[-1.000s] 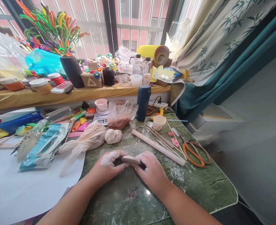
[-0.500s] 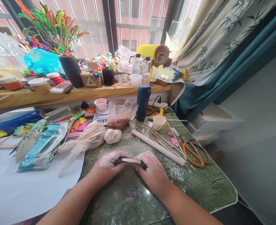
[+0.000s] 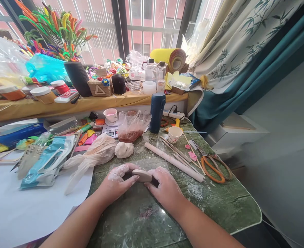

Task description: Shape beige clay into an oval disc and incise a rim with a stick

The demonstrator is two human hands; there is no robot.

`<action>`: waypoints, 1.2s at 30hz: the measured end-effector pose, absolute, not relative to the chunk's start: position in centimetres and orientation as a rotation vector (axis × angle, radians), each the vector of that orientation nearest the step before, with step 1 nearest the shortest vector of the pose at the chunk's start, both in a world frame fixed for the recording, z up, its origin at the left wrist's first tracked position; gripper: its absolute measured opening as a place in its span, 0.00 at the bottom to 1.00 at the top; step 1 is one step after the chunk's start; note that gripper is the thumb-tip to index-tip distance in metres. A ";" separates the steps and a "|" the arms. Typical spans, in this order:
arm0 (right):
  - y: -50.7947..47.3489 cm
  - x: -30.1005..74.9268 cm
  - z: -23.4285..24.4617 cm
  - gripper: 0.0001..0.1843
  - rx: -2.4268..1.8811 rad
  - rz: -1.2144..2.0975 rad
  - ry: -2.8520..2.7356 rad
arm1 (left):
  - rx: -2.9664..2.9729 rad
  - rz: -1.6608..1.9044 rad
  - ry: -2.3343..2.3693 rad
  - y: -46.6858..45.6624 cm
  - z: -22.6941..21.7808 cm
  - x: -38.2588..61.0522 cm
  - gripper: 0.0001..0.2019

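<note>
A flat, rounded piece of pale clay (image 3: 142, 175) is pinched at its two ends between my hands, above a clear plastic sheet (image 3: 131, 213) on the green table. My left hand (image 3: 119, 181) is closed on its left end, thumb in front and fingers behind. On the right end, my right hand (image 3: 164, 184) grips it the same way. White powder coats both hands. Just beyond them sits a lump of white clay (image 3: 124, 150), beside a crumpled plastic bag (image 3: 100, 148). A pale rolling pin (image 3: 174, 162) lies slanted beyond my right hand.
Thin sticks (image 3: 180, 155), orange-handled scissors (image 3: 215, 168) and a paper cup (image 3: 175, 134) lie to the right. A dark blue bottle (image 3: 157, 113) stands behind, near a bag of brown material (image 3: 131, 131). White paper (image 3: 51, 213) and a blue packet (image 3: 47, 162) are at left.
The clay piece has tilted, so its broad face shows rather than its thin edge. My fingers have shifted slightly around it; the things on the table stay put.
</note>
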State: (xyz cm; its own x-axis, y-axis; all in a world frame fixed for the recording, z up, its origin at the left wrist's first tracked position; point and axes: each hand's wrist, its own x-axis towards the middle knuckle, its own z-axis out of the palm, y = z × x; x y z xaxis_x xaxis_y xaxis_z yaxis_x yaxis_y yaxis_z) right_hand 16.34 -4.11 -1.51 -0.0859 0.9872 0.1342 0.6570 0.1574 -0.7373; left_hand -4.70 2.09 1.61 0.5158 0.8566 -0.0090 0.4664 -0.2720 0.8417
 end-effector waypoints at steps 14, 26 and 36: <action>-4.3 16.3 -1.1 0.10 -1.414 0.646 -1.750 | 1.938 0.636 1.136 2.1 1.1 -4.8 0.10; -4.6 16.5 -1.6 0.04 -1.457 0.575 -1.837 | 1.961 0.581 1.107 2.1 1.8 -4.7 0.09; -4.1 16.4 -1.4 0.06 -1.570 0.658 -1.822 | 1.999 0.567 1.112 2.3 1.1 -4.9 0.11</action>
State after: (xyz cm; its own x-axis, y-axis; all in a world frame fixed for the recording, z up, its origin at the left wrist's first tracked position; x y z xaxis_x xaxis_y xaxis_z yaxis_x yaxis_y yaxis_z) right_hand 16.39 -4.08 -1.43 -0.0849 0.9861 0.1425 0.6679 0.1625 -0.7263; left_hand -4.89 2.30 1.08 0.5209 0.8535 0.0148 0.5137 -0.3272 0.7931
